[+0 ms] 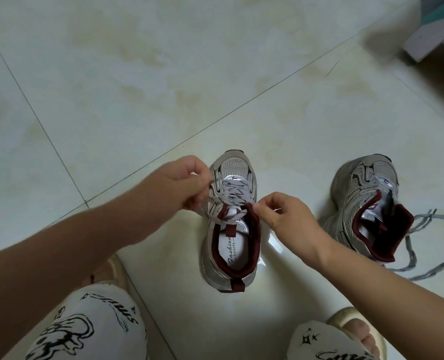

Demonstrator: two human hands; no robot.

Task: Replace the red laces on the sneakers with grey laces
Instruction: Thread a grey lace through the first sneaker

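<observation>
A: Left hand (187, 181) first. Its fingers are curled tight, pinching one end of the lace (231, 194) just off the left edge of the near sneaker (231, 224), up by the top eyelets.

B: And the right hand (278, 216) mirrors it. Thumb and forefinger are pinched on the other end of that lace, right at the dark red collar on the shoe's right side. The other fingers are folded in loosely.

A: The lace itself is pale, whitish-grey with dark print. It runs across the tongue in crossed rows, and the two ends cross over the shoe's opening between the hands.

B: The shoe stands upright on the floor (215, 74), toe pointing away from the person, heel toward the knees. It has a white insole with lettering, a dark red lining and a dark red tab at the heel.

A: Out to the right, well apart, stands the second sneaker (366, 203), tilted a little. Its tongue area looks open; whether anything is threaded there, I cannot tell.

B: Beside it a grey lace (410, 245) lies loose on the tiles, looping round behind the heel and out toward the right edge.

A: Nearer the camera are two knees in white trousers (91, 326) with black drawings, and pale slippers (356, 323), the right one showing bare toes.

B: Top right, the corner of a box (431, 42) sits on the pale tiles.
</observation>
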